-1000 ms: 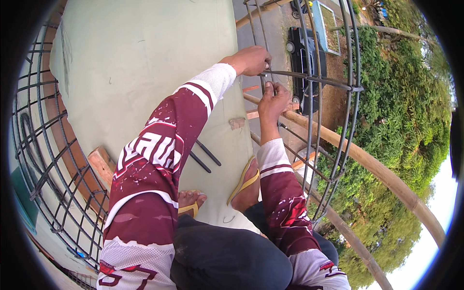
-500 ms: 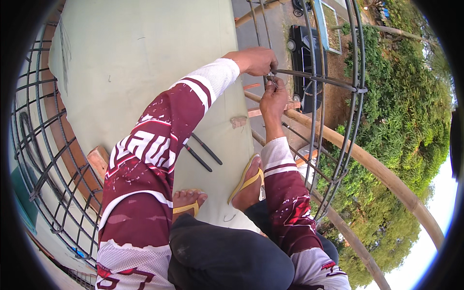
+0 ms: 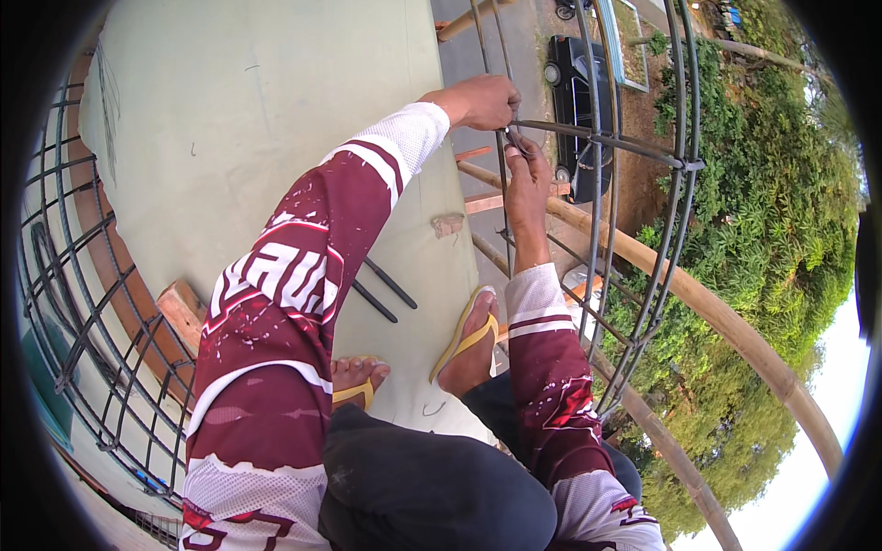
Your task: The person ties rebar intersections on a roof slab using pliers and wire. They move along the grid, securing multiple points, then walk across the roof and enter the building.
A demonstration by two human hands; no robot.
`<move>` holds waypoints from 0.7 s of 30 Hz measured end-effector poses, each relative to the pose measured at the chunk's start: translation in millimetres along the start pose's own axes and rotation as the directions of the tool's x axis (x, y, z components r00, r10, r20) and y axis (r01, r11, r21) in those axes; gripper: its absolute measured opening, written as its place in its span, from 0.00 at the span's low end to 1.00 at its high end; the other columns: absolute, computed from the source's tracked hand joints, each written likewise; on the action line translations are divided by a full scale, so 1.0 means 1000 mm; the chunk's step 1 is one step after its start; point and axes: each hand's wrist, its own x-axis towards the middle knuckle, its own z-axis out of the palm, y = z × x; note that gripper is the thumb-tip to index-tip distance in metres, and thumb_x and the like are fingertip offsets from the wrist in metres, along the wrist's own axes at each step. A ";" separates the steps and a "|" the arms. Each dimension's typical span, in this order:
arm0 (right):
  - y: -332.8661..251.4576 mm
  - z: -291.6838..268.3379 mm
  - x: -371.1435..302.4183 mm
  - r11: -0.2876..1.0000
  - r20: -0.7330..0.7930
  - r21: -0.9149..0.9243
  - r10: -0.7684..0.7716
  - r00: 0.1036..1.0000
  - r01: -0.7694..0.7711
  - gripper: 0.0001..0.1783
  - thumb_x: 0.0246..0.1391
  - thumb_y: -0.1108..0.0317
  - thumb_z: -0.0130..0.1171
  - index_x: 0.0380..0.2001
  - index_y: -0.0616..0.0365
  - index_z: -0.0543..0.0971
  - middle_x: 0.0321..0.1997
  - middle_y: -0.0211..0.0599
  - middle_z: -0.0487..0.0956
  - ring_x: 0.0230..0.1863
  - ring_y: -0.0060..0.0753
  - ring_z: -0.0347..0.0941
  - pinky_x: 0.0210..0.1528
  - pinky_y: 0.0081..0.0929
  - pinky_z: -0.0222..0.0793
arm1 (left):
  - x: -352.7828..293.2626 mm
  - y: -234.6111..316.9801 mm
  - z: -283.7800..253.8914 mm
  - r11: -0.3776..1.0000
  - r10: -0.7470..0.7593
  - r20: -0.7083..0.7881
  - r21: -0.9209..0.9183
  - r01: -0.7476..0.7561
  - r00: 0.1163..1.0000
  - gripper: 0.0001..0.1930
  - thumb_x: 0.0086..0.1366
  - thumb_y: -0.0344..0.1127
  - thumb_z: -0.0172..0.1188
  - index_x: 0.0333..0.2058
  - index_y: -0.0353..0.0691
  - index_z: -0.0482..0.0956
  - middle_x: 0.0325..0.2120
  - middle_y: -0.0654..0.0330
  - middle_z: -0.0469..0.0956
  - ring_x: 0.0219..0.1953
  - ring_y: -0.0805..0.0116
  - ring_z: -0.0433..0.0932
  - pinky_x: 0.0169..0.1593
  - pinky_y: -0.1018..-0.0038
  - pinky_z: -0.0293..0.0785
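At a crossing of dark steel bars, my left hand (image 3: 484,101) is closed, its fingers curled at the end of a crossbar (image 3: 560,130). What lies inside those fingers is hidden. Just below, my right hand (image 3: 527,182) pinches a thin piece of tie wire (image 3: 516,142) between thumb and fingers. The wire is bent beside an upright bar (image 3: 502,197). Two dark handles of a tool (image 3: 390,283) lie on the pale board near my feet; its head is hidden behind my left sleeve.
Pale boarding (image 3: 276,110) lies under my feet, with a drop to the road beyond its right edge. Bamboo poles (image 3: 698,298) cross at right. A curved bar cage (image 3: 83,275) and a brick (image 3: 182,308) stand left. A black vehicle (image 3: 574,101) is below.
My left hand has shifted slightly up and left. My right hand has moved a little right, so the hands are farther apart and more of the wire shows. The view has shifted slightly.
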 end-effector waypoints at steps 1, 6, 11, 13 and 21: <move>-0.002 0.000 -0.002 0.999 -0.005 0.048 0.004 1.000 -0.004 0.18 0.69 0.58 0.52 0.46 0.65 0.77 0.39 0.33 0.77 0.40 0.19 0.69 0.45 0.22 0.66 | -0.001 0.001 0.000 1.000 -0.001 -0.001 -0.002 0.001 1.000 0.11 0.56 0.28 0.51 0.33 0.33 0.82 0.30 0.48 0.82 0.36 0.55 0.81 0.42 0.62 0.74; -0.013 0.010 0.005 0.992 -0.103 0.125 0.021 0.994 -0.008 0.21 0.69 0.53 0.51 0.41 0.64 0.78 0.36 0.33 0.79 0.35 0.22 0.73 0.42 0.24 0.69 | -0.003 -0.001 -0.006 0.987 -0.046 0.073 -0.151 0.057 0.996 0.14 0.58 0.29 0.52 0.38 0.34 0.84 0.35 0.50 0.83 0.41 0.59 0.81 0.48 0.64 0.74; -0.034 0.006 0.030 0.972 -0.111 0.087 0.227 0.968 -0.218 0.25 0.69 0.49 0.51 0.31 0.63 0.80 0.26 0.31 0.78 0.26 0.22 0.72 0.35 0.22 0.68 | -0.013 0.011 -0.023 0.957 -0.026 0.144 -0.281 0.066 0.989 0.16 0.59 0.31 0.54 0.44 0.36 0.84 0.43 0.53 0.82 0.49 0.60 0.78 0.55 0.65 0.70; -0.041 0.007 0.041 0.962 -0.088 0.061 0.271 0.959 -0.266 0.26 0.68 0.48 0.52 0.28 0.62 0.80 0.23 0.31 0.77 0.26 0.21 0.70 0.32 0.21 0.65 | -0.013 0.006 -0.028 0.972 0.002 0.157 -0.233 0.035 0.988 0.16 0.59 0.31 0.55 0.45 0.36 0.84 0.44 0.53 0.82 0.49 0.60 0.78 0.56 0.65 0.70; -0.034 -0.001 0.053 0.975 0.014 -0.097 0.201 0.980 -0.198 0.22 0.66 0.51 0.55 0.30 0.60 0.81 0.23 0.30 0.77 0.25 0.20 0.69 0.30 0.21 0.62 | -0.015 -0.006 -0.024 0.984 0.078 0.071 -0.163 -0.066 0.994 0.13 0.65 0.36 0.56 0.41 0.33 0.82 0.39 0.51 0.83 0.46 0.58 0.80 0.54 0.63 0.71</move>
